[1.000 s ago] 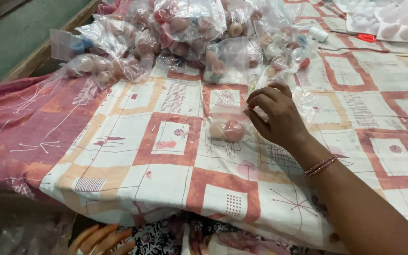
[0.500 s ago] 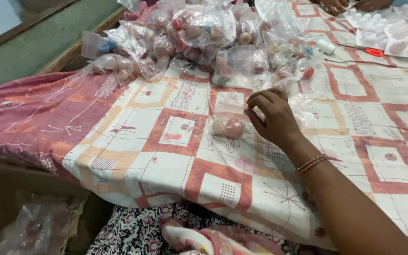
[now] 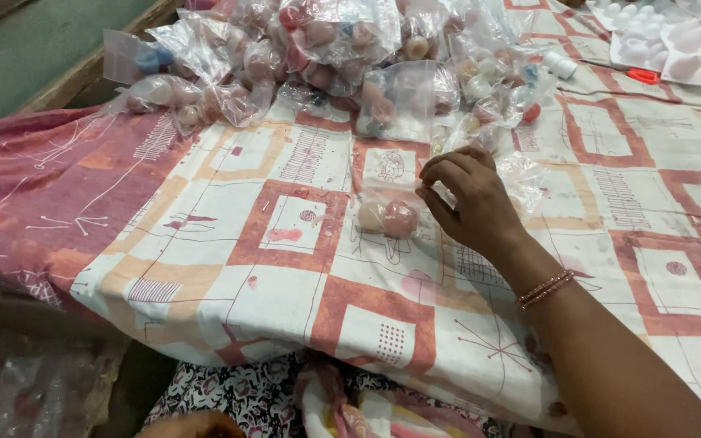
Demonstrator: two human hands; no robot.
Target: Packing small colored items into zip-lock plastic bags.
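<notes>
My right hand (image 3: 470,204) rests on the patterned cloth (image 3: 285,284) with a thin bangle at the wrist. Its fingers are curled and pinched at the right edge of a small clear bag (image 3: 387,217) holding two pale pink round pieces. Crumpled clear plastic (image 3: 525,174) lies under and behind that hand. A sliver of what looks like my left hand (image 3: 192,425) shows at the bottom edge, low by my lap; its fingers are hidden.
A heap of clear bags (image 3: 326,57) filled with pink and pale round pieces lies along the far side. A white moulded tray (image 3: 683,49), red-handled scissors (image 3: 645,75) and a small white bottle (image 3: 560,65) sit at the far right. The table's left edge drops beside a green floor (image 3: 34,49).
My view has shifted slightly; the right hand stays by the small bag, and its fingers have closed more tightly on the bag's edge.
</notes>
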